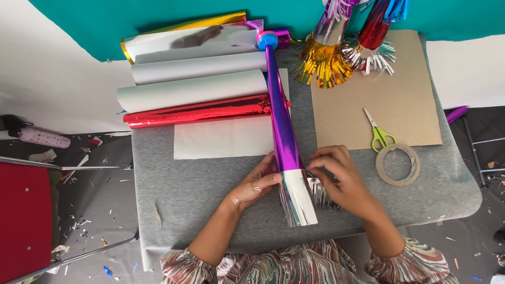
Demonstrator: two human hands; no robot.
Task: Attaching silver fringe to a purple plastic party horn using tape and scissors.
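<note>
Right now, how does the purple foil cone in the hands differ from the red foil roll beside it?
The purple cone tapers and points away from the person; the red roll lies crosswise, even in width. The cone wears a silver fringe band, held by both hands; the roll lies bare and untouched. Both are shiny foil.

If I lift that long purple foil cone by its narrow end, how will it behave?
The purple cone is probably light and hollow, since it looks like rolled foil. Its glossy skin may be slippery and dent easily. Being round and tapered, it would likely roll in a curve if the left hand and right hand let go.
</note>
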